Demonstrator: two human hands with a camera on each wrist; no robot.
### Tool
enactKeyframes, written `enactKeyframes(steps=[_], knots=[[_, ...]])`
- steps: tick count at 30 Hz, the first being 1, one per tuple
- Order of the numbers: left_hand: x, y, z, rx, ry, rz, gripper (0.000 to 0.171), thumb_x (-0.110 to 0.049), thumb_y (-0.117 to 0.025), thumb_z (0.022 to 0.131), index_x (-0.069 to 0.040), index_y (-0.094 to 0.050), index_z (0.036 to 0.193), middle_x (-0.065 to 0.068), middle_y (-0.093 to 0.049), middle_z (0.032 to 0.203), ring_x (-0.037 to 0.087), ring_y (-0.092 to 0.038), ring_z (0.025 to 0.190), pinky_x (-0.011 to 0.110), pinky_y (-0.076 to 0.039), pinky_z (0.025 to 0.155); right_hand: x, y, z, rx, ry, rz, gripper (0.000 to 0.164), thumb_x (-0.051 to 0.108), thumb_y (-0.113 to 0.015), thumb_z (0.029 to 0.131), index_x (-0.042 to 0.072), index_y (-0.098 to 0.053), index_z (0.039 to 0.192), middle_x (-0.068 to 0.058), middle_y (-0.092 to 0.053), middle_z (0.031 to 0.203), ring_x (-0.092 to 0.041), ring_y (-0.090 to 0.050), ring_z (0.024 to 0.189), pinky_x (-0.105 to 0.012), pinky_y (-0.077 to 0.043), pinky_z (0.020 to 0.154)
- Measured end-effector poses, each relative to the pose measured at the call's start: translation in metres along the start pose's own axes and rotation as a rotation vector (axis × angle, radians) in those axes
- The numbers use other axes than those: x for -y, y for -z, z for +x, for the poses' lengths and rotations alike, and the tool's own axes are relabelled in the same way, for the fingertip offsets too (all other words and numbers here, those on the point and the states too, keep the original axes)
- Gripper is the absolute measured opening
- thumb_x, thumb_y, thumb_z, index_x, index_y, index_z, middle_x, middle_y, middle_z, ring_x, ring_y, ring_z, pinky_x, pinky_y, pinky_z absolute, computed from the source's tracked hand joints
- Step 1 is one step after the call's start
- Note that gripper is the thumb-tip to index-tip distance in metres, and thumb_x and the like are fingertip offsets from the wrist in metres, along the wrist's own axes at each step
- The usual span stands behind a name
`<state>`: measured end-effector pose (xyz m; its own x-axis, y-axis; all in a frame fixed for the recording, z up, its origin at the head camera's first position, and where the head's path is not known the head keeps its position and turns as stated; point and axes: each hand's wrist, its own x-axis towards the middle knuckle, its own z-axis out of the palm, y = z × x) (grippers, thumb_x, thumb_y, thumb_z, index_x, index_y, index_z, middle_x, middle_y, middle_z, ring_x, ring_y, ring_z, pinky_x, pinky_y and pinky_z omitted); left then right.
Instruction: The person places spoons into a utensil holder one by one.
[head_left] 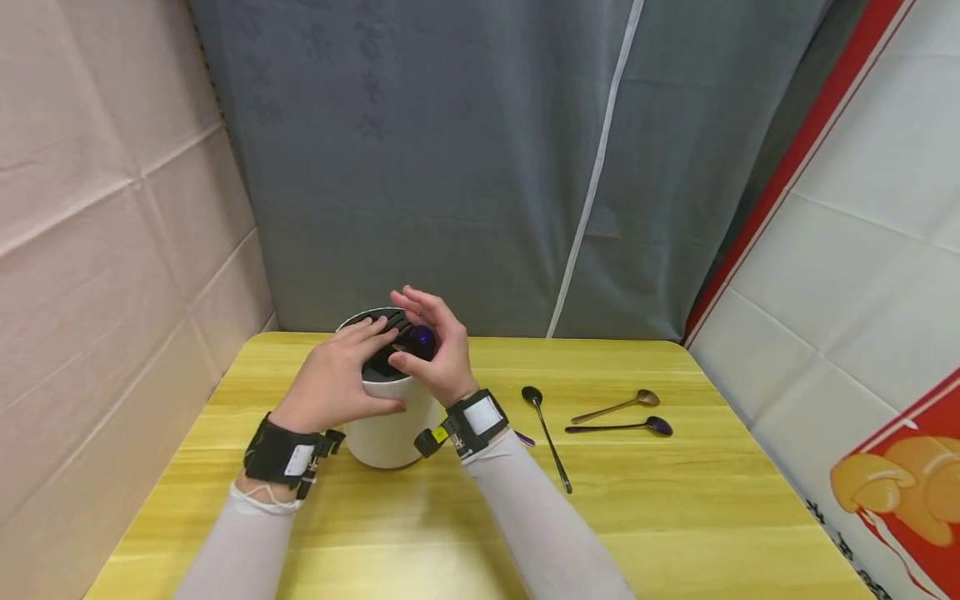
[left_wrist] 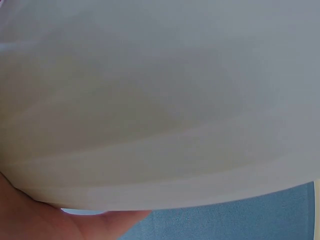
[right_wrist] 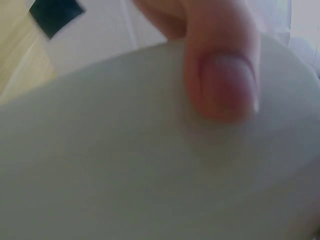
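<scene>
A white cylindrical holder [head_left: 382,429] with a dark top stands on the table. My left hand [head_left: 337,379] lies over its top with the fingers extended, the thumb reaching along the front wall. In the left wrist view, the holder's wall [left_wrist: 165,125] fills most of the picture. Between the spread thumb and fingers of my right hand [head_left: 442,346] shows the rounded, dark purple-blue head of a spoon [head_left: 422,339] at the holder's right side. The right thumb [right_wrist: 227,90] overlaps the white wall in the right wrist view. The spoon's handle is hidden.
Right of the holder lie a black spoon [head_left: 546,437], a copper-coloured spoon [head_left: 617,406] and a dark purple spoon [head_left: 622,428]. A purple handle end [head_left: 524,438] peeks out behind my right wrist. A grey curtain [head_left: 450,167] hangs behind the wooden table [head_left: 675,517].
</scene>
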<state>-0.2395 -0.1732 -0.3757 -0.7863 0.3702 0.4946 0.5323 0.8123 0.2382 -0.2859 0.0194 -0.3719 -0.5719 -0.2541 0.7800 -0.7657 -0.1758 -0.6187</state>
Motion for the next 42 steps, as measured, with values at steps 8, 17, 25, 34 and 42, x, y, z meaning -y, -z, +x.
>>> enactKeyframes(steps=[8,17,25,34,42], knots=[[0.003,-0.001,0.001,-0.023,-0.037,0.011,0.108,-0.06,-0.097,0.063,-0.009,-0.061,0.151,0.018,-0.053,0.161,0.044,-0.049,0.15,0.064,-0.045,0.119,0.006,0.014,-0.012,0.073,0.081,-0.004,0.112,0.078,-0.072,0.083,-0.009,-0.046,0.149,-0.033,-0.057,0.15,-0.031,-0.043,0.156,-0.047,-0.041,0.127],[0.003,0.0,0.0,-0.004,-0.01,0.003,0.108,-0.059,-0.097,0.063,-0.009,-0.06,0.151,0.017,-0.051,0.162,0.043,-0.048,0.151,0.065,-0.044,0.119,0.02,0.035,-0.032,-0.006,0.133,0.065,0.114,0.068,-0.081,0.083,-0.017,-0.042,0.146,-0.042,-0.048,0.152,-0.018,-0.056,0.147,-0.045,-0.041,0.127],[0.003,-0.001,0.0,0.001,-0.007,-0.011,0.108,-0.061,-0.096,0.064,-0.011,-0.06,0.152,0.016,-0.05,0.164,0.041,-0.046,0.153,0.064,-0.043,0.12,0.018,0.077,-0.051,-0.071,0.058,-0.006,0.116,0.071,-0.081,0.081,-0.012,-0.04,0.151,-0.018,-0.052,0.161,-0.02,-0.05,0.152,-0.04,-0.037,0.13],[0.005,-0.001,0.0,0.0,-0.015,0.002,0.108,-0.061,-0.095,0.065,-0.01,-0.059,0.153,0.016,-0.05,0.164,0.041,-0.046,0.153,0.064,-0.043,0.12,-0.001,0.132,-0.075,-0.112,-0.169,-0.172,0.11,0.064,-0.086,0.081,0.006,-0.037,0.161,-0.012,-0.04,0.17,-0.027,-0.034,0.16,-0.064,-0.024,0.131],[0.007,-0.002,0.0,0.005,-0.014,0.006,0.108,-0.062,-0.095,0.065,-0.011,-0.058,0.153,0.015,-0.049,0.164,0.041,-0.045,0.153,0.064,-0.042,0.121,-0.02,0.123,-0.082,0.027,-0.507,-0.437,0.099,0.029,-0.09,0.084,0.02,-0.035,0.166,-0.008,-0.036,0.172,-0.036,-0.033,0.16,-0.061,-0.034,0.128]])
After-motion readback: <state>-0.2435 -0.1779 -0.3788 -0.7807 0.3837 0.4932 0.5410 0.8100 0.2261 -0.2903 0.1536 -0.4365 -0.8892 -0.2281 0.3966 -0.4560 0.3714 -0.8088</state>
